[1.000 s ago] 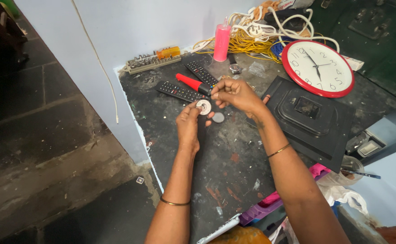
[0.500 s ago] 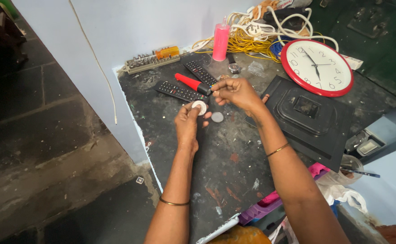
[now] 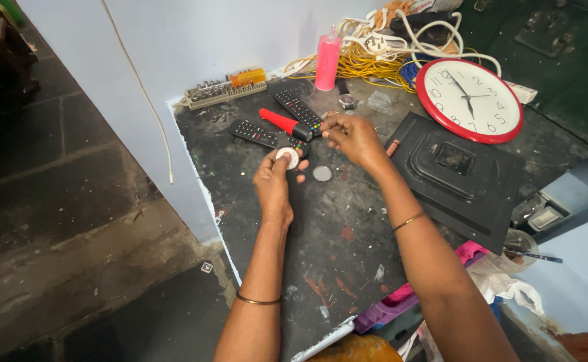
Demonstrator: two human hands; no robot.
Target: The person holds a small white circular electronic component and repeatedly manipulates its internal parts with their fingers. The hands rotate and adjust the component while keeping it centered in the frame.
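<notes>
My left hand (image 3: pixel 275 182) holds a small round white watch body (image 3: pixel 286 157) between thumb and fingers, above the dark worktable (image 3: pixel 347 234). My right hand (image 3: pixel 349 136) hovers just to the right of it with fingertips pinched together; whether they hold anything is too small to tell. A round silver disc (image 3: pixel 321 173) lies on the table between the hands. Just beyond the hands lie two black remote controls (image 3: pixel 257 133) (image 3: pixel 297 109) and a red-handled screwdriver (image 3: pixel 282 123).
A red-rimmed wall clock (image 3: pixel 469 99) and a black clock back panel (image 3: pixel 455 171) lie at the right. A pink bottle (image 3: pixel 327 62), tangled yellow and white cables (image 3: pixel 381 47), a wristwatch (image 3: pixel 346 100) and a bit set (image 3: pixel 223 89) sit at the back. The table's left edge drops to a stone floor.
My left hand has lifted the round watch body slightly up and toward the remotes. My right hand has drawn back a little from it, fingers still pinched.
</notes>
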